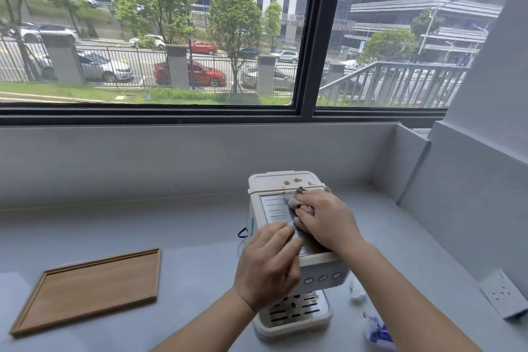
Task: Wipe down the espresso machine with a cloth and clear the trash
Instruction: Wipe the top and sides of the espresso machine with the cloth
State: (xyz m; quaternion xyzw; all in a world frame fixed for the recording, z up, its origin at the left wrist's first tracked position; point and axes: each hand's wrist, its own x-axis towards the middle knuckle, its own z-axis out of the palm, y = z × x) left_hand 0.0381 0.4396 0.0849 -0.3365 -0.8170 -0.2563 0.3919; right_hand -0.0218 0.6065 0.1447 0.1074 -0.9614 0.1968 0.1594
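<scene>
Our right hand [323, 218] wads the cloth [294, 203] under curled fingers on top of the espresso machine [324, 266]. Our left hand [268, 260] lies flat on the machine's front edge, fingers straight, gripping nothing. The cloth is soft and crumples, so a bunched grip suits it. The machine looks like light plastic and may slide on the counter [171, 237], so we brace it. Brown stains [297, 180] sit behind the cloth, and the trash [357, 292] lies right of the machine.

Wooden tray [94, 288], perhaps a socket [503, 294]
</scene>
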